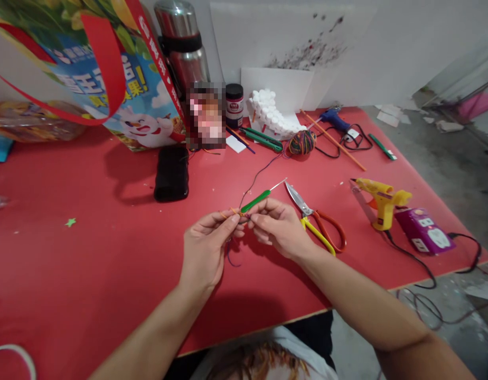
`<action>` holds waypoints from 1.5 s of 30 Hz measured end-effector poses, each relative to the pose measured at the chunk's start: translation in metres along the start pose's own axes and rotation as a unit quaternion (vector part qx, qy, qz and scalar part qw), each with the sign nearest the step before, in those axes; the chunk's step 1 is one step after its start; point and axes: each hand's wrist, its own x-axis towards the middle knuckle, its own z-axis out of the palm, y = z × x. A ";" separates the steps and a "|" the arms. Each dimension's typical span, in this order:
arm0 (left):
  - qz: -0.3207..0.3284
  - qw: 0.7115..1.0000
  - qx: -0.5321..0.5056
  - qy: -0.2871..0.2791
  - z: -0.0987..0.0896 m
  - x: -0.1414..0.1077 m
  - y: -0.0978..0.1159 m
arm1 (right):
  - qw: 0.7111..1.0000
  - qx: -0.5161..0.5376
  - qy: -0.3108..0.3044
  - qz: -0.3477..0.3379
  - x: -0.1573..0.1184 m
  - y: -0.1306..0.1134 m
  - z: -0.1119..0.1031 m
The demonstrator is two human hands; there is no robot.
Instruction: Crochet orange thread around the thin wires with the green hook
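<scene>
Left hand (pixel 208 237) and right hand (pixel 281 227) pinch the yarn (pixel 244 215) between their fingers, over the tabletop (pixel 109 237) — the green hook (pixel 255 201) lies against the right fingers, tip pointing away.

My fingers (pixel 227 229) partly hide the yarn (pixel 245 217); the bag (pixel 138 101) runs past the top edge, a pixelated patch (pixel 206 116) beside it unreadable.

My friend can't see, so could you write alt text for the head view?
A left hand and right hand pinch yarn over a red table, a green-handled tool against the right one. A strand runs to a multicoloured ball; to the right are scissors and a glue gun.
</scene>
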 end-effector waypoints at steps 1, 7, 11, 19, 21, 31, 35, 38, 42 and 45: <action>0.003 1.000 -0.002 0.001 0.000 0.000 0.000 | 0.999 -0.033 0.000 -0.024 -0.001 0.000 0.001; 0.019 1.000 -0.008 0.000 0.000 -0.002 0.001 | 0.959 -0.219 0.021 -0.177 -0.006 0.002 0.001; 0.048 0.999 -0.001 -0.007 -0.002 -0.003 -0.001 | 0.944 -0.266 0.036 -0.194 -0.009 0.004 -0.001; 0.128 0.989 0.073 -0.007 -0.008 -0.003 -0.007 | 0.961 -0.223 0.018 -0.165 -0.006 0.001 0.000; 0.154 0.981 0.114 -0.004 -0.008 -0.006 -0.006 | 0.967 -0.209 0.016 -0.144 -0.005 0.001 0.001; 0.142 0.980 0.137 -0.032 -0.007 -0.010 -0.008 | 0.991 -0.098 0.034 -0.085 -0.004 0.000 0.004; 0.061 0.995 0.073 -0.037 -0.007 -0.006 -0.009 | 0.999 -0.003 0.043 -0.009 0.000 0.003 0.001; 0.038 0.997 0.053 -0.035 -0.007 -0.005 -0.007 | 0.998 0.039 0.043 0.015 0.001 0.004 0.002; 0.043 0.997 0.062 -0.024 -0.007 -0.005 -0.007 | 0.999 0.034 0.034 0.007 0.001 0.004 0.003; 0.059 0.995 0.080 -0.015 -0.009 -0.005 -0.008 | 0.999 0.007 0.036 -0.007 0.000 0.005 0.003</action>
